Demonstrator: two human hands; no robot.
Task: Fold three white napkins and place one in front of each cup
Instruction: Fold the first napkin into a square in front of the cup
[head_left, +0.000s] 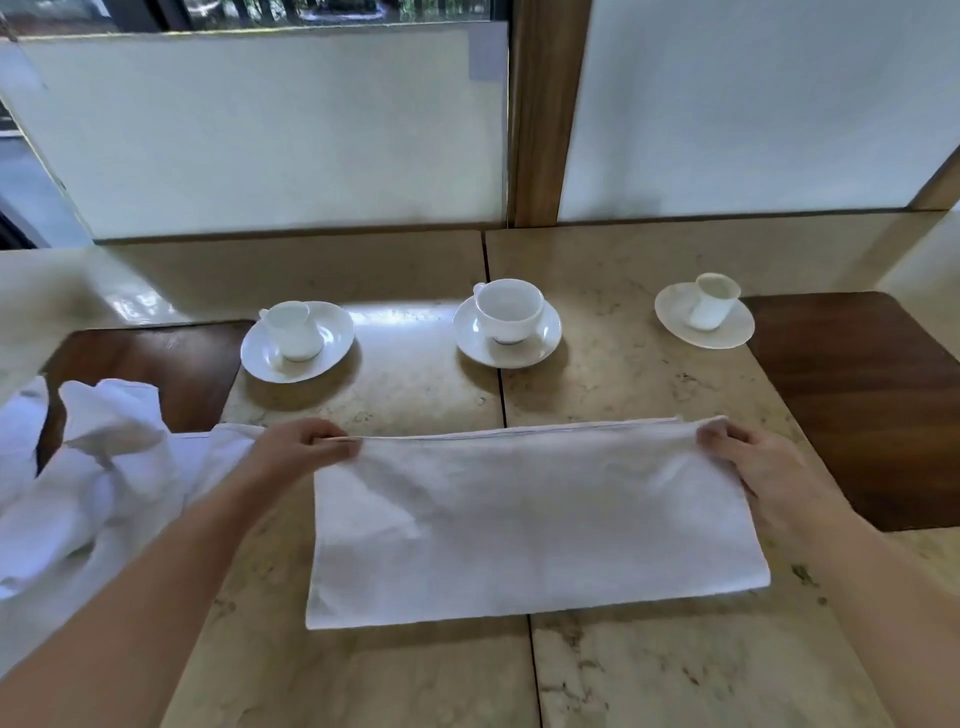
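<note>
A white napkin (530, 525) lies folded in half on the stone table, its doubled edge on the far side. My left hand (306, 447) pinches the far left corner and my right hand (753, 462) pinches the far right corner. Both corners are lifted slightly off the table. Beyond the napkin stand three white cups on saucers: a left cup (293, 332), a middle cup (509, 309) and a right cup (714, 301). A heap of crumpled white napkins (88, 467) lies at the left, partly behind my left forearm.
A dark wooden panel (872, 405) is set into the table at the right and another (171, 369) at the left, under the heap. A frosted glass partition (291, 130) with a wooden post (545, 114) runs along the table's far edge.
</note>
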